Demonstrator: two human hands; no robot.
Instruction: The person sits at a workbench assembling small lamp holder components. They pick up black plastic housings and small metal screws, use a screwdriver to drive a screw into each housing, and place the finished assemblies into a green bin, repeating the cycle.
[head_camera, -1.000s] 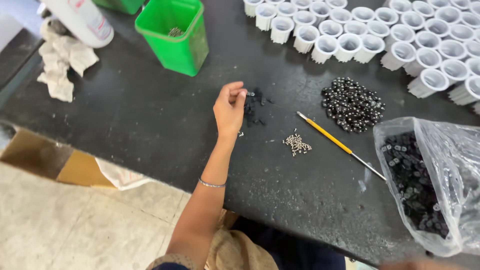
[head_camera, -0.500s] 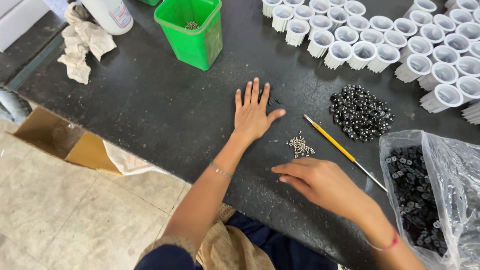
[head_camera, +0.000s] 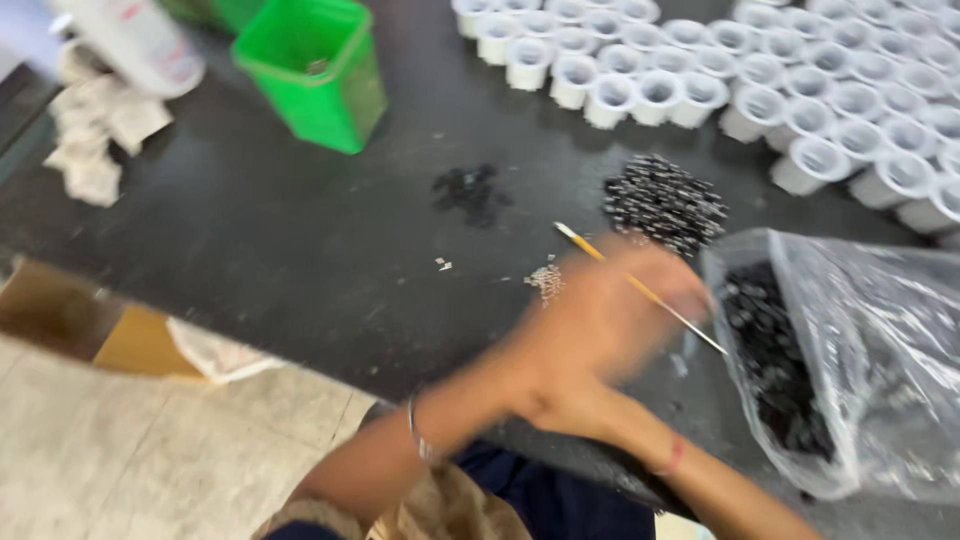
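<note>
many white cups crowd a dark worktable above pale flooring.

A green plastic bin stands at the upper left of the frame on a dark worktable, beside crumpled pale rags and a white bottle. Rows of white cups fill the upper right, while a cardboard box sits at the lower left.
</note>
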